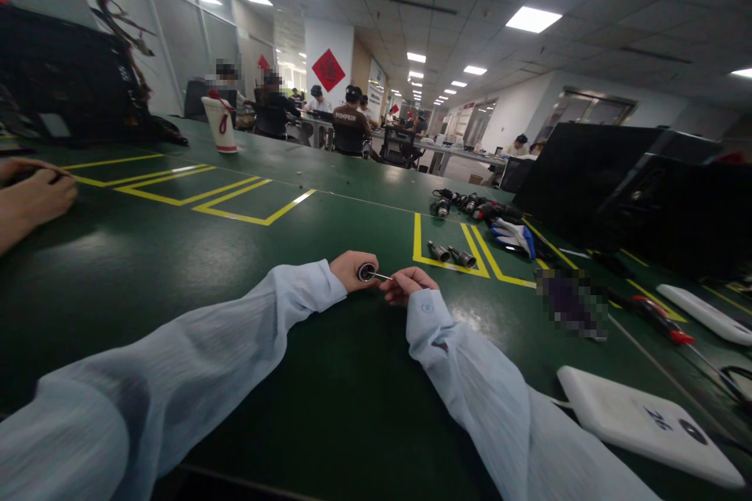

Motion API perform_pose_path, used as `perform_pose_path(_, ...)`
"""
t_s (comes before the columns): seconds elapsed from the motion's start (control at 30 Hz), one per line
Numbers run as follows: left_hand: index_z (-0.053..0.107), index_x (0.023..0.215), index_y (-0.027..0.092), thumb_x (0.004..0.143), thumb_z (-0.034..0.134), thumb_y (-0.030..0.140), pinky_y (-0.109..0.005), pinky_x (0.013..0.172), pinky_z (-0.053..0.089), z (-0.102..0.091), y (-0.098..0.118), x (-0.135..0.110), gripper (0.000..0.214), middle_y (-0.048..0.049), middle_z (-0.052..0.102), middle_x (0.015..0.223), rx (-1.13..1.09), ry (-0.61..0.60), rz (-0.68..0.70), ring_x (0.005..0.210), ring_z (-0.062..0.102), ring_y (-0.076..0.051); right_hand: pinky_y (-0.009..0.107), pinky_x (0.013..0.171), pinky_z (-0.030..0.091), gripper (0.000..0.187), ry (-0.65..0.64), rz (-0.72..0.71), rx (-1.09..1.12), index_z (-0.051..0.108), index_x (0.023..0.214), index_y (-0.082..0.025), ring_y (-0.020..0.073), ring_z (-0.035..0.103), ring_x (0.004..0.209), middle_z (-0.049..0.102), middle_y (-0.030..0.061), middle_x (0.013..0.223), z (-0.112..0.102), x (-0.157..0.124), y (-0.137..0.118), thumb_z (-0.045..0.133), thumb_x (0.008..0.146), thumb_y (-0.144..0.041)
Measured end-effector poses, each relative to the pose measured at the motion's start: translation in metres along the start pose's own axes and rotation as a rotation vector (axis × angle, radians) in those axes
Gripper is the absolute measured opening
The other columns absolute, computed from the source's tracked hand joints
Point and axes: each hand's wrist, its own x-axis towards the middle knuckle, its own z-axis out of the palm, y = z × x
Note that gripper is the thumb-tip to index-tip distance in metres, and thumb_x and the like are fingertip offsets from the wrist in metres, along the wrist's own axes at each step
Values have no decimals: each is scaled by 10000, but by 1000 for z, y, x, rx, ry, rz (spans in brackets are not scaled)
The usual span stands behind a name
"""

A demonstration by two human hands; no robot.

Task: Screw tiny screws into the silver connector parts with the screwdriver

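My left hand is closed around a round metal part with a dark, ringed open end that faces me. From the right, my right hand pinches a thin metal rod, whose tip reaches the face of the round part. Whether the tip goes inside it, I cannot tell. Both hands are just above the green table. Beyond my right hand, inside a yellow tape outline, lie two metal cylindrical connectors with narrower dark ends.
Another person's hand rests at the far left. A cup stands at the back left. Cabled connectors and a blue-white glove lie back right. Nearer are a red-black screwdriver and a white power bank.
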Motion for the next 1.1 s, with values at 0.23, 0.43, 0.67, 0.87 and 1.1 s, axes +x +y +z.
perform_pose_path(0.23,512,628,133,640,602,339,-185,490,339,-1,-2,1,225,20,514,580,101,-21,10,529,460,-85,235,492,439,110,156,-154,-319,551,580,-183,107,547,480,633,-9,543,8,-6,-1,577,663,-251)
perform_pose_path(0.43,503,612,136,648,591,339,-180,479,322,0,-3,1,224,31,485,554,113,-57,43,511,436,-78,228,495,439,125,57,-42,-233,558,552,-173,103,558,482,647,-8,534,2,-2,-1,590,647,-248)
perform_pose_path(0.67,487,610,133,649,567,297,-183,503,349,0,-3,2,186,29,481,566,-14,-14,67,529,439,-79,202,454,460,181,-75,166,69,546,595,-159,101,593,476,672,2,552,-6,8,4,682,587,-279)
perform_pose_path(0.87,490,614,128,649,568,295,-182,488,347,0,-4,2,188,25,489,560,-31,39,31,515,440,-77,191,436,468,185,-102,130,106,562,614,-162,99,599,482,681,1,574,-6,7,4,691,597,-293)
perform_pose_path(1.1,503,618,126,663,566,295,-178,497,349,0,1,-1,186,27,499,566,6,39,7,524,449,-74,187,417,464,162,-28,120,82,552,618,-158,94,588,453,676,-4,563,-7,7,3,674,609,-264)
